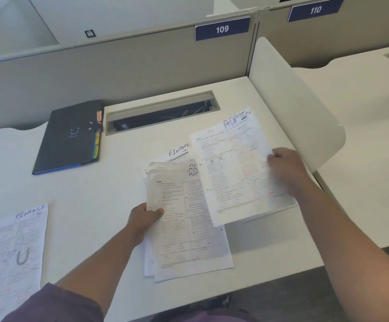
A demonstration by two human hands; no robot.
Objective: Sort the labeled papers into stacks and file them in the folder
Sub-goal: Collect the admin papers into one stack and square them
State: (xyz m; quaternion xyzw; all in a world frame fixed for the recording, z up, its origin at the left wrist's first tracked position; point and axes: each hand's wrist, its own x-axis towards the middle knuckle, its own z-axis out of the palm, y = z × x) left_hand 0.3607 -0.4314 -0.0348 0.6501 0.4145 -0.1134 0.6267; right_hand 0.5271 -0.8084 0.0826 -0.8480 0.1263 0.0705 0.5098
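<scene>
Right hand pinches a white printed sheet headed ADMIN lifted off the unsorted white paper pile gripped by the left hand mid-desk, likely for its own stack, with the closed dark tabbed folder waiting at the desk's back edge.

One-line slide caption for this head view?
At desk 109, the right hand lifts an ADMIN sheet off the stack the left hand holds; dark folder closed.
</scene>
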